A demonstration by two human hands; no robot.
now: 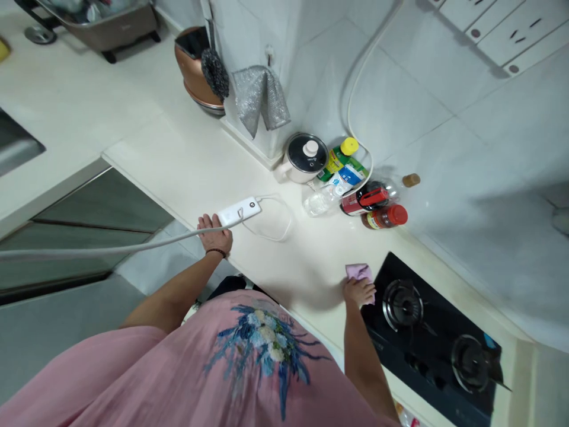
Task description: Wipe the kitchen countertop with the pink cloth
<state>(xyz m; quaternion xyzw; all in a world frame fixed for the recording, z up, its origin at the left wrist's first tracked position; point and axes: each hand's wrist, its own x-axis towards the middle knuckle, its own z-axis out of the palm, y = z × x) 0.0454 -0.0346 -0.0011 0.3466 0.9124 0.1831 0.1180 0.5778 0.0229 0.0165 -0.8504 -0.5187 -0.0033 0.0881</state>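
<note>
My left hand [216, 236] lies flat at the counter's front edge with its fingers spread and a dark bracelet at the wrist. Just beyond its fingertips is a white power bank-like device [229, 214] with a thin cable looped beside it. A thicker white cord [133, 248] crosses over that hand. On the other side, my right hand [359, 292] grips a folded pink cloth [358, 271], pressing it on the counter against the left edge of the black gas stove [429, 338]. Part of the cloth is hidden under the fingers.
Along the wall stand a small lidded pot [304, 159], a yellow-capped bottle [349, 146] and a red-capped jar [395, 214]. A silver cloth [262, 98] hangs from a hook beside a copper-coloured pan [193, 68]. A dish rack [111, 29] and sink [15, 142] are left.
</note>
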